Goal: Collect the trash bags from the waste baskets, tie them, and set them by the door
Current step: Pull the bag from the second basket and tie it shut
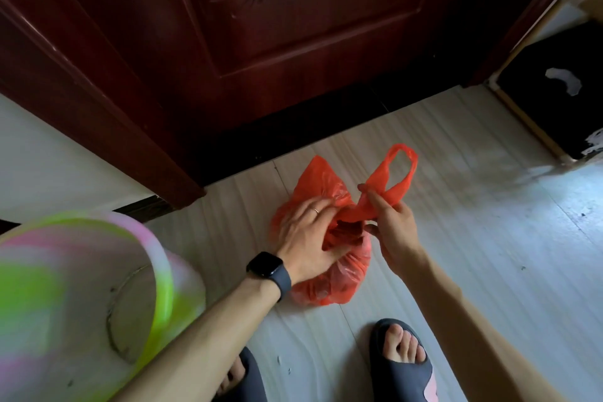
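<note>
A red plastic trash bag (329, 281) lies on the pale floor just in front of the dark wooden door (261, 36). My left hand (306, 235), with a black watch on the wrist, grips the bag's left side near its mouth. My right hand (391, 222) pinches the right handle loop (396, 173), which stands up toward the door. The left handle flap (321, 178) sticks up behind my left fingers. An empty waste basket (81, 297), pink, green and white, sits at the lower left, blurred.
My feet in dark slippers (403, 359) stand close below the bag. A black box-like object (561, 101) sits at the right by the door frame. White wall (49, 160) runs along the left. Light striped floor (489, 238) spreads to the right.
</note>
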The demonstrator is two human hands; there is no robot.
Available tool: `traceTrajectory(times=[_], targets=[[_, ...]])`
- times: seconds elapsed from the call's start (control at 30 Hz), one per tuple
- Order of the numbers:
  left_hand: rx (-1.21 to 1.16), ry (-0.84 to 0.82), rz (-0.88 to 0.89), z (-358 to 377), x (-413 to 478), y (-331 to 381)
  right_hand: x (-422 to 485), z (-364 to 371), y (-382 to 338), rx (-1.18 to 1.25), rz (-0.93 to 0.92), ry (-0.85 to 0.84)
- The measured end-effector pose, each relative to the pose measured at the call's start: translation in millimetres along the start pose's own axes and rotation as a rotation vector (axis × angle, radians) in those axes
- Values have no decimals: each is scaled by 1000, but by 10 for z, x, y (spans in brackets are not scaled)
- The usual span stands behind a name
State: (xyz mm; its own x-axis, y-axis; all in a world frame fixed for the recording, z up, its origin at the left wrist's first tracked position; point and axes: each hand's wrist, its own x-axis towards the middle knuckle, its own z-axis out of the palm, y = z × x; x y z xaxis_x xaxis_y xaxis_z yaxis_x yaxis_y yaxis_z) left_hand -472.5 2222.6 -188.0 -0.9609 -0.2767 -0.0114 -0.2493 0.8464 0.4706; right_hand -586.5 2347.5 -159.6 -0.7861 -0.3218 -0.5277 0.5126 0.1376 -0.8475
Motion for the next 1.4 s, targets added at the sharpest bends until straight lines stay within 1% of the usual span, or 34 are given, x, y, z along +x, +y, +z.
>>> traceTrajectory(times=[0.07,0.17,0.27,0.33,0.47,0.57,0.63,0.7,0.73,0.8,0.87,0.97,1.03,1.13,1.17,1.23,1.37,1.4], targets=[[117,-74,26,216,-3,42,-21,-25,-82,35,-50,64],[184,-91,-30,417,-51,6,-25,-86,-216,114,-99,120],[176,-131,-105,443,-80,-54,-30,-115,-284,217,-90,99],[177,-205,-123,431,-90,-67,-44,-98,-290,221,-64,79],[195,-275,-131,411,-152,-96,-122,-40,-329,195,-24,64],[204,-297,-128,402,-135,-141,-225,-17,-379,81,-47,41],[229,-313,-100,361,-81,-140,-275,10,-441,-127,-112,8],[235,-323,-90,327,-57,-157,-278,39,-539,-341,-174,-77],[239,-322,-85,311,-58,-174,-264,36,-599,-398,-193,-135],[265,-311,-61,269,-50,-214,-211,1,-715,-451,-205,-238],[274,-300,-46,231,21,-262,-93,-40,-766,-490,-185,-290],[256,-261,-72,230,185,-276,81,-29,-737,-552,-191,-283],[234,-201,-72,306,235,-285,154,1,-696,-597,-184,-287],[249,-141,-50,416,197,-349,172,40,-670,-551,-135,-249],[250,-176,-64,392,184,-380,150,44,-684,-542,-119,-219],[259,-320,-115,240,148,-360,48,44,-765,-553,-82,-174],[369,-759,-202,-550,257,-7,-420,-1,-1154,-610,91,-200],[364,-795,-244,-834,308,182,-572,-2,-1334,-591,127,-232]])
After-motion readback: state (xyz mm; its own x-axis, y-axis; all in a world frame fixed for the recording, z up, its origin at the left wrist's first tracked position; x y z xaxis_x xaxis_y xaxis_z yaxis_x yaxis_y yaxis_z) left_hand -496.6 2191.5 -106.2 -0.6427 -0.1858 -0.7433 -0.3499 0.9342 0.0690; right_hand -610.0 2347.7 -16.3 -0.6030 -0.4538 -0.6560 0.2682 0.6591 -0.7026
